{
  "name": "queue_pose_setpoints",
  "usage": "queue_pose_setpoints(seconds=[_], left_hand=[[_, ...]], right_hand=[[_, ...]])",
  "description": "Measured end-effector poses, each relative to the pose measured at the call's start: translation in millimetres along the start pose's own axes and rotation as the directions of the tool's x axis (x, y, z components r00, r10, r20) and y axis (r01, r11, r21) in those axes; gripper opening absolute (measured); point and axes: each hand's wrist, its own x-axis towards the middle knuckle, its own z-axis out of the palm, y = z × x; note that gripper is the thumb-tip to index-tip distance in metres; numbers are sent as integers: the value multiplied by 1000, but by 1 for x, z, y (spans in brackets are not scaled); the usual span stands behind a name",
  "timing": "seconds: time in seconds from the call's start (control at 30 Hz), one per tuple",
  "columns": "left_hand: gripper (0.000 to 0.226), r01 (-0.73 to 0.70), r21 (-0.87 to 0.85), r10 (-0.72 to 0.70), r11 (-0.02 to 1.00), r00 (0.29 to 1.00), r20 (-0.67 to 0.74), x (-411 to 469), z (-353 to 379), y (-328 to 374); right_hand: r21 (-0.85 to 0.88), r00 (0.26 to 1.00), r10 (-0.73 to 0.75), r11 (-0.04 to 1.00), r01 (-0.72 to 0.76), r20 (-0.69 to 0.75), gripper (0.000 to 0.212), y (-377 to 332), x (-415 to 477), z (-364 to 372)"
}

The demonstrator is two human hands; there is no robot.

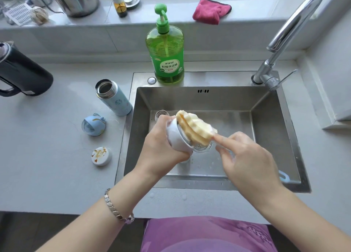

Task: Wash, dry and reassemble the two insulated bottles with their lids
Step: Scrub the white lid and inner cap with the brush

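Both forearms are reaching over sink [269, 107]. Left hand [163, 147] is gripping tilted white bottle [175, 136]. Right hand [245, 157] is holding sponge brush [193, 126] with index finger extended, sponge against bottle mouth.

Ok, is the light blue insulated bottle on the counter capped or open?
Open. The light blue insulated bottle stands with its steel mouth bare; a rounded blue lid lies apart on the grey counter.

The sink [292, 130] at centre frame was brushed steel, the faucet [296, 24] at upper right mirror-polished metal. The sponge brush [195, 128] was porous yellow foam, the white bottle [174, 136] glossy, the soap bottle [167, 48] translucent green plastic, the pink cloth [209, 10] napped and matt.
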Motion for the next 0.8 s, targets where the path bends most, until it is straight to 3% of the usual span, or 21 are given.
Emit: queue_pose_setpoints(seconds=[0.1,0.17,0.3,0.4,0.53,0.67,0.8], left_hand=[[63,52,-65,-58,996,995,-87,5,-5,-5],[64,64,-69,-73,996,988,-135,7,-11,-7],[64,14,-49,-16,999,999,-32,-4,-5,-4],[60,44,-86,-46,995,999,-19,-4,-1,-3],[63,68,-95,-79,993,991,-109,2,-9,-9],[64,26,-11,-26,1000,999,19,-3,-7,-11],[68,126,38,-126,991,992,10,10,-13,-40]], right_hand=[[230,998,-3,973,-10,58,28,-3,-15,12],[271,995,-18,963,-9,100,31,-1,-26,14],[350,989,99,928,-131,108,24,9,-14,18],[457,993,38,885,-84,107,25,-8,-14,16],[467,972,100,864,-190,211,23,1,-17,16],[476,953,134,842,-255,274,28,4,-8,19],[426,921,81,869,-253,381,28,10,-5,17]])
